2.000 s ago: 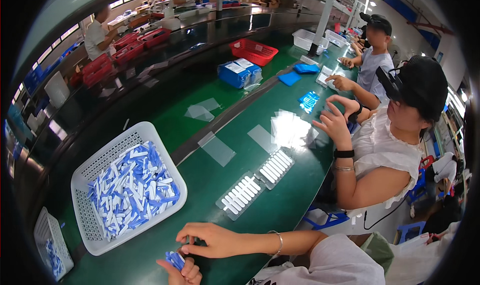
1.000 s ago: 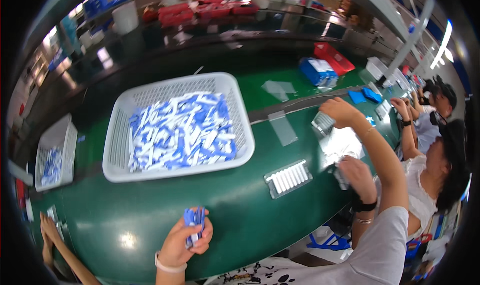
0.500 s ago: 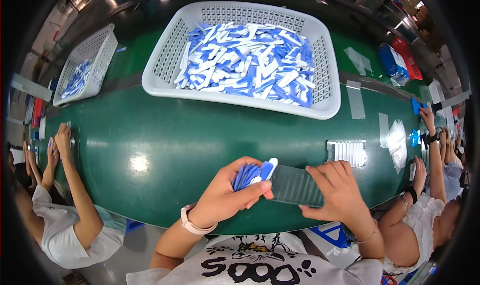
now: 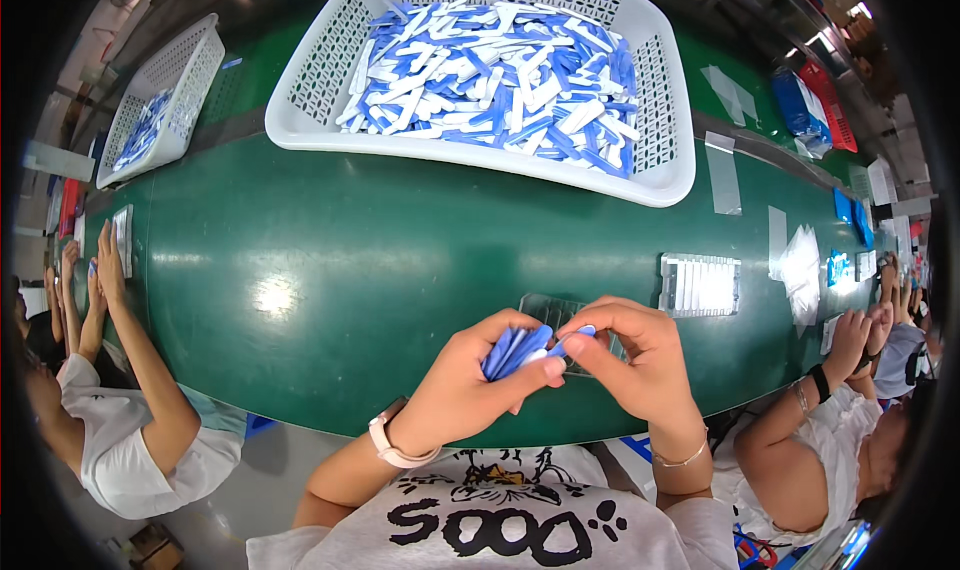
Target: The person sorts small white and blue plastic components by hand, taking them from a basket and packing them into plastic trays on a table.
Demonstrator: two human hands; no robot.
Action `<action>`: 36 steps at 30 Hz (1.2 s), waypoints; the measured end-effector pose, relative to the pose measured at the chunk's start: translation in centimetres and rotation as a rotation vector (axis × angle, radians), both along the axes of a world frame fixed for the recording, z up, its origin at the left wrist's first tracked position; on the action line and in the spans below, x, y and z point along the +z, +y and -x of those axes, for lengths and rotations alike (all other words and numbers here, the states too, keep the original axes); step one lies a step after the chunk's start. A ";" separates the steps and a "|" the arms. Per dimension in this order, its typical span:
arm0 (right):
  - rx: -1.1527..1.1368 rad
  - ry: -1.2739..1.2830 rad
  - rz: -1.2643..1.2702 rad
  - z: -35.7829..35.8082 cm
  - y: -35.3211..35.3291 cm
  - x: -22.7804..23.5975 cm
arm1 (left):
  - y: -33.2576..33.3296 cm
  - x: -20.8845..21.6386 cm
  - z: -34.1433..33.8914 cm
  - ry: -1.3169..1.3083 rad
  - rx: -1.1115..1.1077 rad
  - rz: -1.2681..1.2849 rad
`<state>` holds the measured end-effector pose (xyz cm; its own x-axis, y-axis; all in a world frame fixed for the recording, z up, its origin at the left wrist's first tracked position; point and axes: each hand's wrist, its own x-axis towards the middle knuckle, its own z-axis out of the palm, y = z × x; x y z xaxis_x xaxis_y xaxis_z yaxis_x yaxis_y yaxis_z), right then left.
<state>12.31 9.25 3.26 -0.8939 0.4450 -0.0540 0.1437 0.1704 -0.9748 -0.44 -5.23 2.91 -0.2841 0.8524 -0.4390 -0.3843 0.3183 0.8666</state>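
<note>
A bundle of slim blue and white plastic sticks (image 4: 510, 352) is gripped in my left hand (image 4: 465, 380), with their rounded ends pointing up and right. My right hand (image 4: 640, 360) pinches one blue-and-white stick (image 4: 577, 337) between thumb and fingertips, close beside the bundle. Just behind both hands, a clear ribbed plastic tray (image 4: 541, 308) lies on the green table (image 4: 400, 240). My fingers cover much of that tray, so I cannot tell whether anything is in it.
A big white basket (image 4: 480, 162) heaped with loose blue and white sticks stands at the back. To the right lie a clear tray with white pieces (image 4: 700, 285) and plastic bags (image 4: 801, 275). Another basket (image 4: 190, 120) is far left. People work on both sides.
My right hand has let go of the clear tray, which now lies on the table, and has moved left to pinch a stick beside the bundle. My left hand keeps its bundle.
</note>
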 end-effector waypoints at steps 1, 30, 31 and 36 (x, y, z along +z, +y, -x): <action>0.001 -0.003 0.006 -0.1 0.0 -0.1 | -0.1 -0.3 0.2 -0.091 -0.002 -0.021; -0.094 -0.246 -0.285 -5.1 4.5 0.3 | 1.4 -0.8 -0.9 -0.164 0.093 0.127; -0.046 -0.317 -0.333 -4.8 4.5 0.3 | 1.3 -0.9 -0.9 -0.171 0.086 0.127; -0.037 -0.338 -0.442 -3.6 4.1 -0.3 | 1.2 -0.9 -0.9 -0.178 0.096 0.125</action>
